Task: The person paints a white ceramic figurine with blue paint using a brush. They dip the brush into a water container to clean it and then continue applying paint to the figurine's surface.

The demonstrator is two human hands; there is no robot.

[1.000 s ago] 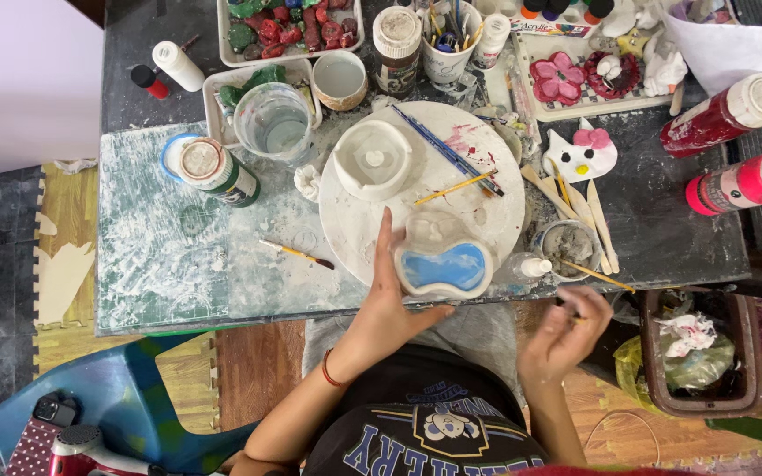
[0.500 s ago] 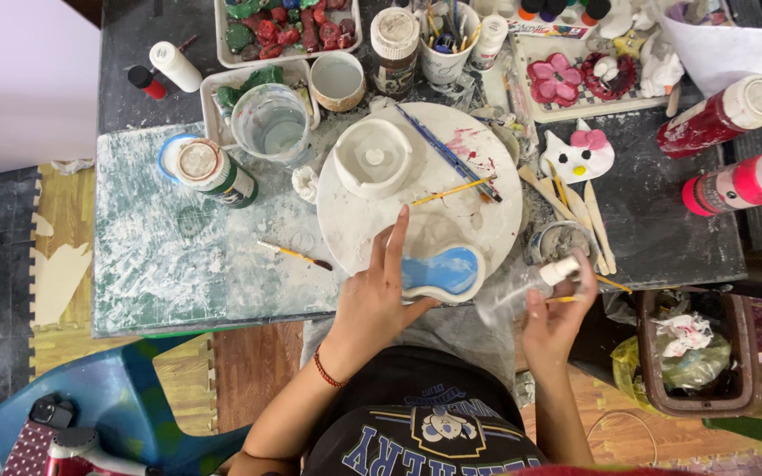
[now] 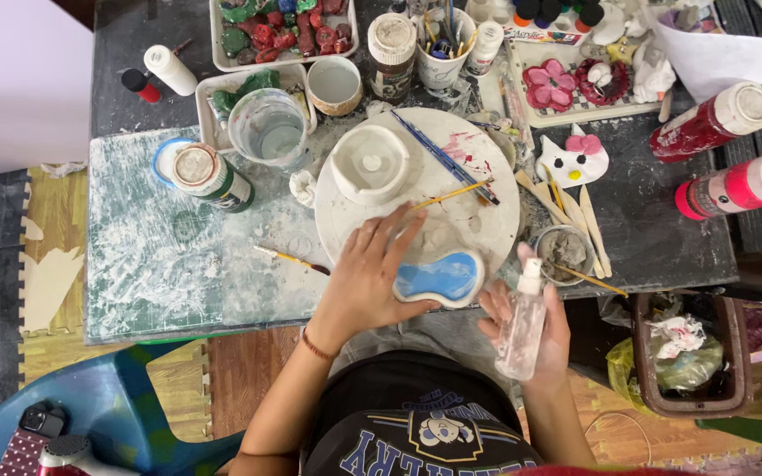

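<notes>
A clear spray bottle (image 3: 522,328) with a white nozzle lies in the right hand (image 3: 531,326) near the table's front edge. At the far right, two red paint bottles (image 3: 714,123) with white caps lie on their sides, the nearer one pinker. Left of the round board stands a green-labelled jar (image 3: 213,176) with a pale lid. Far centre stands a dark-labelled jar (image 3: 392,55) with a dusty white lid, and just right of the brush cup a small white bottle (image 3: 485,46). At the far left lie a white tube (image 3: 169,69) and a small red-and-black one (image 3: 140,85).
</notes>
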